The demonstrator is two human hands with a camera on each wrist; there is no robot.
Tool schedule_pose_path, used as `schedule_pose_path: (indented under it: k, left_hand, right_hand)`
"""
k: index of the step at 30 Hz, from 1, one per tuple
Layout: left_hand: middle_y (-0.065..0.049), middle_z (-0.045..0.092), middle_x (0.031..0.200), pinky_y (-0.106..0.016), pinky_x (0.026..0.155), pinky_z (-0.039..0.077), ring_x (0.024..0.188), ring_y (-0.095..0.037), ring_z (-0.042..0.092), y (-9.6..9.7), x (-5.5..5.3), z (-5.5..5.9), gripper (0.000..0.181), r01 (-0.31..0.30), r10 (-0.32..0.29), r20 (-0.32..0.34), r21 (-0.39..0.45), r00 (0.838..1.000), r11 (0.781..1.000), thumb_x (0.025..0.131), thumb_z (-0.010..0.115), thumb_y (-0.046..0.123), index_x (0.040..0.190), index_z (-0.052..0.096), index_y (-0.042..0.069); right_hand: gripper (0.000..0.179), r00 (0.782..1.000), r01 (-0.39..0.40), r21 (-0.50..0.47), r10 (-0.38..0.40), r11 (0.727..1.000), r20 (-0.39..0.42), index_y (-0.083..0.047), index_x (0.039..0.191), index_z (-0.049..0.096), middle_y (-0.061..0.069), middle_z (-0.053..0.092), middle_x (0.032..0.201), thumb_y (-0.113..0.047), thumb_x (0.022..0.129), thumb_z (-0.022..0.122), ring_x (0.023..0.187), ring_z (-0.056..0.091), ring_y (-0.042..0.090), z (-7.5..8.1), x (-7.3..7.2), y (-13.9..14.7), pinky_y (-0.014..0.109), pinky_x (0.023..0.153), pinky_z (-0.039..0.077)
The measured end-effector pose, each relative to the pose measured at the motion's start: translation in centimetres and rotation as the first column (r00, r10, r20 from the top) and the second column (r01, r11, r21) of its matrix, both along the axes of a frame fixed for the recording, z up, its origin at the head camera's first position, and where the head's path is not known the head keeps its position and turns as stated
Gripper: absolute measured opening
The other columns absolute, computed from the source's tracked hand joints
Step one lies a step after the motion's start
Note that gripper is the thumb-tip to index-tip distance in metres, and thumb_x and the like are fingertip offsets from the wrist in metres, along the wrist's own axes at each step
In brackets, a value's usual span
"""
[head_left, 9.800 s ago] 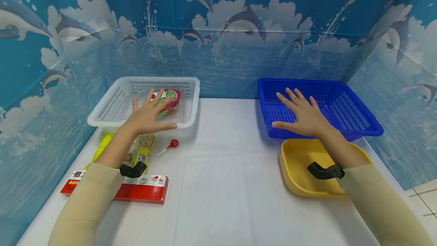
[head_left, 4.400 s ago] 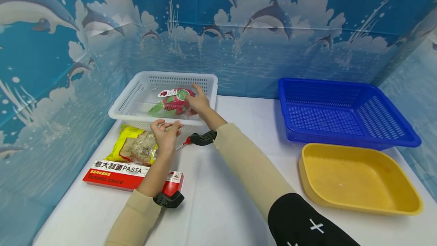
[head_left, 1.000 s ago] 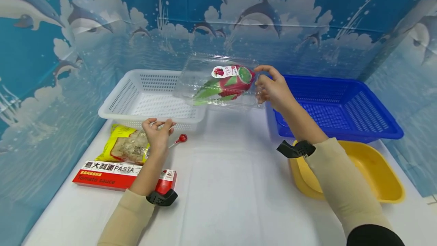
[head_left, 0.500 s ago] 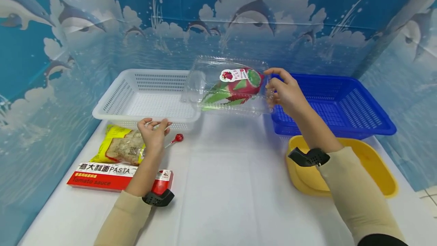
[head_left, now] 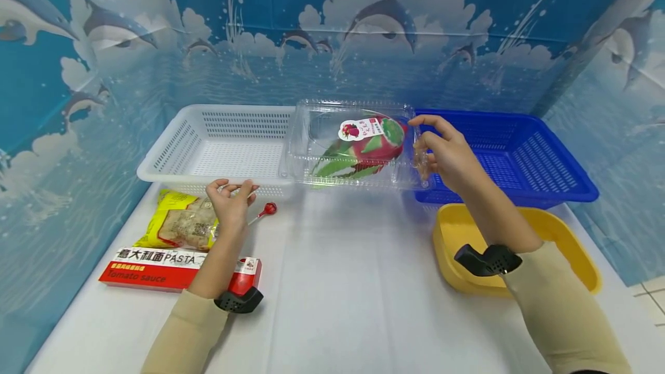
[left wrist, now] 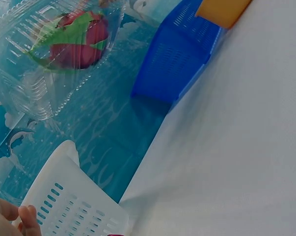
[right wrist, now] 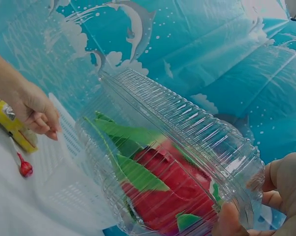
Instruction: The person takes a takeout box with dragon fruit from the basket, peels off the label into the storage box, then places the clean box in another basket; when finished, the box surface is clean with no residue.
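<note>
A clear plastic clamshell box (head_left: 322, 131) with a red-and-green dragon fruit (head_left: 381, 143) inside hangs over the gap between the two baskets. My right hand (head_left: 449, 152) grips its right end, thumb and fingers closed on the edge. In the right wrist view the fruit (right wrist: 167, 191) shows through the ribbed plastic. My left hand (head_left: 232, 204) pinches the front rim of the white basket (head_left: 171, 180); its fingers (left wrist: 29, 216) also show on that rim in the left wrist view. The basket holds nothing.
Left of centre lie a red lollipop (head_left: 269, 208), a yellow clear-windowed bag (head_left: 184, 221) and a red pasta box (head_left: 150, 276), partly behind the left forearm. At right stands a blue basket (head_left: 571, 189), with a yellow tub (head_left: 452, 281) before it. A dolphin-print curtain (head_left: 312, 74) backs the table.
Earlier both open hands hovered over the baskets. The right hand has since lifted the clamshell from the white basket and carried it right, lowering it slightly. The left hand stays at the rim.
</note>
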State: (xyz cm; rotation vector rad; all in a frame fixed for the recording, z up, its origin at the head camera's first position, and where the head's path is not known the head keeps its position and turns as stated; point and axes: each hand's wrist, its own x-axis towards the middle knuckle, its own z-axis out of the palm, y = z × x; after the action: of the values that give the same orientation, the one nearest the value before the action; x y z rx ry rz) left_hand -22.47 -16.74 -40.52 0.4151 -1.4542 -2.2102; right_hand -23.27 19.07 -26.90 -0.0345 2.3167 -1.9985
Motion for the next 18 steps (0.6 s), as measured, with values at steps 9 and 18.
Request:
schedule_pose_path:
  k: [9,18]
  left_hand:
    - [-0.007,0.046,0.093,-0.019,0.064,0.054,0.069,-0.012,0.067,0.0,0.1,0.1,0.044,0.007,-0.007,0.01,-0.022,1.0,1.0,0.091,0.064,-0.004,0.108,0.028,0.015]
    - [-0.008,0.047,0.093,-0.019,0.064,0.054,0.071,-0.011,0.068,0.1,0.2,0.1,0.043,0.004,-0.004,0.02,-0.017,1.0,1.0,0.091,0.064,-0.004,0.108,0.028,0.013]
  right_hand:
    - [0.035,0.999,-0.014,-0.038,0.013,0.999,-0.03,-0.019,0.127,0.052,0.009,0.049,0.076,-0.006,0.094,0.047,0.051,0.049,0.016,-1.9,2.4,0.4,0.026,0.043,0.047]
    - [0.036,1.0,-0.004,-0.037,0.004,0.999,-0.016,-0.021,0.122,0.054,0.011,0.05,0.083,-0.004,0.091,0.046,0.053,0.051,0.015,-3.8,5.0,0.4,0.024,0.041,0.046]
